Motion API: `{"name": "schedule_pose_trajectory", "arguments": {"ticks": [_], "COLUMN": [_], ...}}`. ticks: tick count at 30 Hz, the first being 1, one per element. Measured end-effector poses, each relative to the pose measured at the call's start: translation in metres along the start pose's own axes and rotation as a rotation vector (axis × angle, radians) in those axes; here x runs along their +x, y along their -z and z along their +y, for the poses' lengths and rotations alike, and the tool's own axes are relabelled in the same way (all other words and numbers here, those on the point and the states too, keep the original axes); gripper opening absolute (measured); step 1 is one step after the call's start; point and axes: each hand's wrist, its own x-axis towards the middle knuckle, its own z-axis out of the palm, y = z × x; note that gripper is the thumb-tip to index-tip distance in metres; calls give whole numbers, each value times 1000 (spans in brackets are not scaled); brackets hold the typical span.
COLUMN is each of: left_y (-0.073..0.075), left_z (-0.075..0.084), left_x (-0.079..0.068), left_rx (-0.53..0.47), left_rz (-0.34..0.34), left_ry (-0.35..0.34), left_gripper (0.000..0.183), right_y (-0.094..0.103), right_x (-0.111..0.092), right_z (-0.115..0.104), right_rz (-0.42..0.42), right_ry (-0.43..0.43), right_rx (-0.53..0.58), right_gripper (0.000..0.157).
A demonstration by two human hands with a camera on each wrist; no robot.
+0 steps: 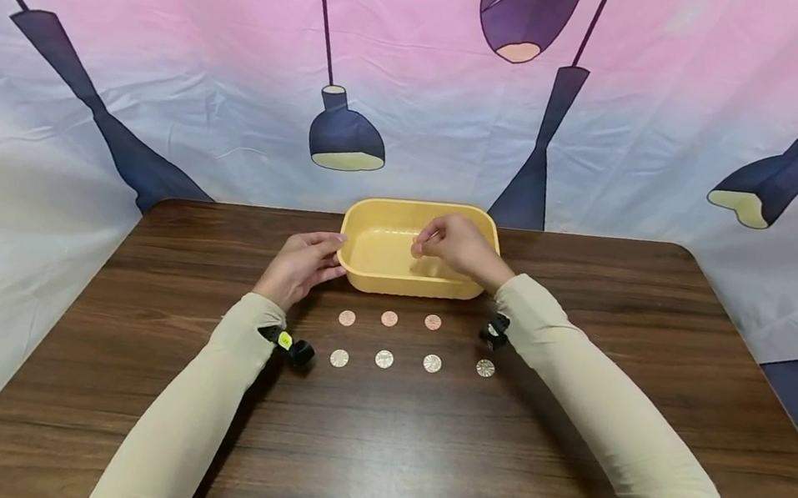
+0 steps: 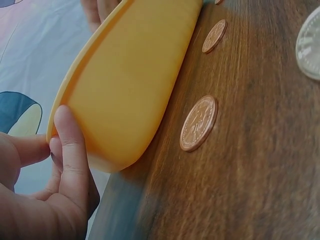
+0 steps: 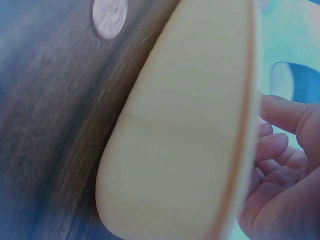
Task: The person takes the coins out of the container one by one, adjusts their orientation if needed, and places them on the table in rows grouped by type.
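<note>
A yellow plastic basin [image 1: 409,288] stands near the table's far edge. My left hand [image 1: 300,268] holds its left end, a finger [image 2: 72,145] pressed to the outer wall just under the rim. My right hand [image 1: 461,247] is over the inside of the basin, thumb and finger pinching a small copper coin [image 1: 417,250]. The basin's wall hides those fingertips in the right wrist view. In front of the basin lie three copper coins [image 1: 389,319] in a row. A second row of several silver coins [image 1: 384,359] lies nearer to me.
The dark wooden table [image 1: 371,464] reaches toward me and to both sides. Close behind the basin hangs a printed cloth [image 1: 249,120] with lamp drawings. Both wrists carry small black cameras [image 1: 494,331] close above the table, the right one near the end of the coin rows.
</note>
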Motion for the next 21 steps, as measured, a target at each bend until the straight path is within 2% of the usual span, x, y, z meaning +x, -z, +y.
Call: {"name": "schedule_pose_trajectory", "arguments": {"ticks": [8, 14, 21], "left_y": [2, 2, 0], "left_z": [4, 4, 3], "left_x": [-1, -2, -2], "left_rx": [16, 22, 37], "left_rz": [-2, 2, -2], "left_ry": [0, 3, 7], "left_gripper": [39, 38, 42], "right_y": [21, 33, 37], "right_x": [-33, -58, -89], "right_z": [-3, 9, 31], "right_rz": [-41, -95, -129], "right_ry": [-20, -56, -53], "right_rx": [161, 202, 196], "right_gripper": [12, 16, 18]}}
